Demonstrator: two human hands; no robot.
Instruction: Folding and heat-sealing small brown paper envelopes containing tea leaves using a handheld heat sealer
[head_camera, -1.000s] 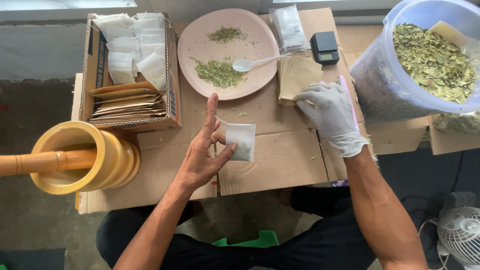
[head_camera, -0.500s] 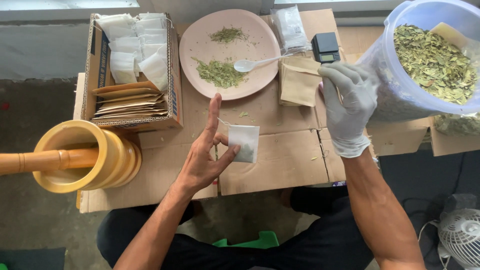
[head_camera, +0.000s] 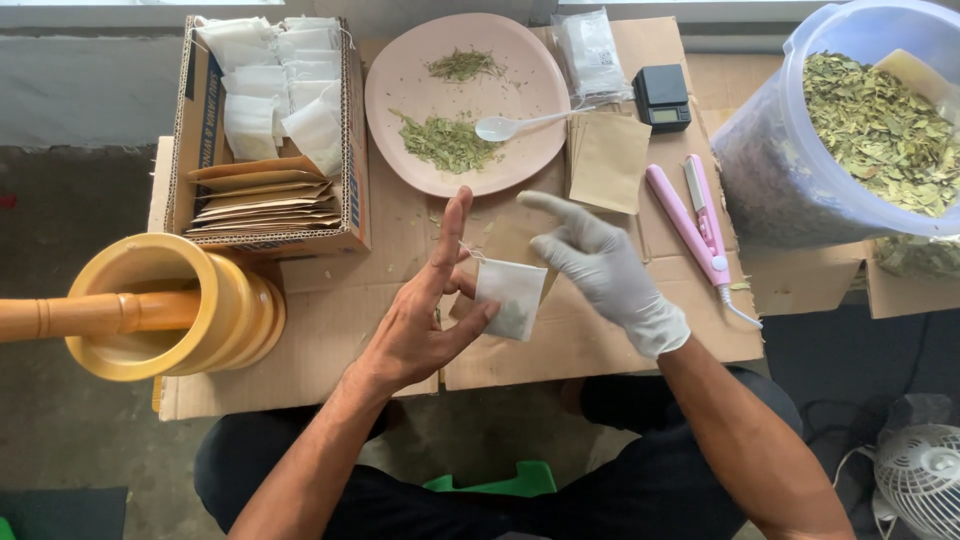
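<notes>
- Centrally, a small white tea bag (head_camera: 511, 298) is held by the bare left hand (head_camera: 425, 315) above the cardboard-covered table (head_camera: 330, 330), pinched between thumb and a curled finger, while the remaining fingers are stretched up toward the pink plate (head_camera: 400, 80).
- The left forearm is brought in from the lower left, with the palm turned to the right.
- The gloved right hand (head_camera: 608, 270) is kept just right of the bag, its fingers loosely spread and nothing held; the index finger is pointed left above the bag's top edge, and whether the bag is touched cannot be told.
- The right forearm is brought in from the lower right, across dark trousers.
- A thin string at the bag's upper left corner is hardly made out, and the bag's filling is seen only as a faint shadow.
- Dried herbs and a white spoon (head_camera: 520, 124) are carried by the plate.
- A carton (head_camera: 355, 150) of empty bags and brown envelopes is placed at the upper left.
- The pestle (head_camera: 60, 315) in the yellow mortar (head_camera: 235, 310) is cut off by the left edge.
- The tub (head_camera: 770, 170) of leaves is cropped at the upper right, and the fan (head_camera: 920, 480) at the lower right corner.
- A scale (head_camera: 661, 98), a brown pouch (head_camera: 610, 160) and a pink sealer (head_camera: 695, 215) are laid beside the plate.
</notes>
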